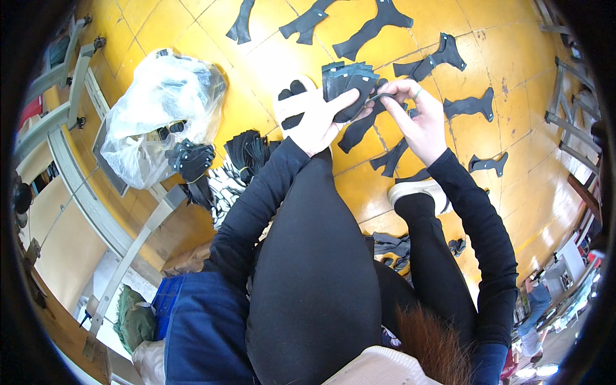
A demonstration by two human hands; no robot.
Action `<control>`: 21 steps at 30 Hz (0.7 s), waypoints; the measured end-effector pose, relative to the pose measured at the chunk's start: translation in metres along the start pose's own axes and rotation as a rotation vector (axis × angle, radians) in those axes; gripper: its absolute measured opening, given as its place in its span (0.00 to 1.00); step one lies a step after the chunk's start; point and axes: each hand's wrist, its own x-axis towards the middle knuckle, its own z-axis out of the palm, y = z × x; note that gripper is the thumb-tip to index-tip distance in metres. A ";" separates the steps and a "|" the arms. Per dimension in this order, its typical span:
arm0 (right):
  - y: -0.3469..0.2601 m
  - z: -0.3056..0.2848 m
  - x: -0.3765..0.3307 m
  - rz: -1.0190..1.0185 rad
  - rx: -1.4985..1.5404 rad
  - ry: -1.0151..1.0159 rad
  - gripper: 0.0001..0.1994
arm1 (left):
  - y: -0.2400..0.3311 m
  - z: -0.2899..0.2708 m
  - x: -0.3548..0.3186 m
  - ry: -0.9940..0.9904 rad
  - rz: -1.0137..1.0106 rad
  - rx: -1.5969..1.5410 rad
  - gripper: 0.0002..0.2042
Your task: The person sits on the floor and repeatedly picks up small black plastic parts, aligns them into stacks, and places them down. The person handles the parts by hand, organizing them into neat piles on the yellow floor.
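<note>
My left hand (310, 120) is closed around a stack of dark socks (350, 80), with the thumb lying across its front. Small pale tags show near the top of the stack. To the right, my right hand (420, 122) pinches a narrow dark strip (384, 97) at the stack's edge. Whether the strip is part of a sock or a separate band, I cannot tell. Beneath both hands, more dark socks (360, 131) lie on the floor.
Dark socks (471, 106) lie spread over the yellow tiled floor (513, 58). On the left are a clear plastic bag (163, 115), bundled dark socks (247, 154) and black-and-white pieces (228, 191). A grey metal frame (90, 192) stands at far left, near a blue crate (168, 301).
</note>
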 end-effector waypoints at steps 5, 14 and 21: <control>0.006 0.001 -0.003 0.307 0.297 0.012 0.05 | -0.001 -0.003 0.008 0.123 0.100 0.172 0.17; 0.013 -0.004 0.003 0.450 0.431 0.083 0.06 | -0.010 -0.022 0.007 0.070 0.255 0.655 0.19; 0.029 -0.001 -0.005 0.498 0.460 0.052 0.07 | -0.018 -0.034 0.014 0.148 0.179 0.519 0.18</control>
